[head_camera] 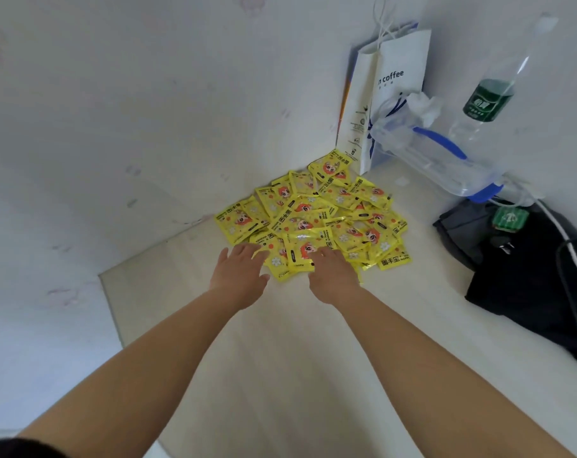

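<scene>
A heap of several yellow sachets [317, 219] with a red cartoon print lies on the pale tabletop [280, 342], pushed towards the corner of the wall. My left hand [239, 272] reaches to the heap's near left edge, palm down, its straight fingers touching the nearest sachets. My right hand [331, 272] lies palm down on the heap's near edge, fingers spread over a sachet. Neither hand grips anything that I can see.
A white paper coffee bag [376, 97] stands in the corner behind the heap. Right of it lie a clear plastic bag with a blue handle [439, 153] and a water bottle [492, 94]. A black bag [528, 276] with cables lies at the right.
</scene>
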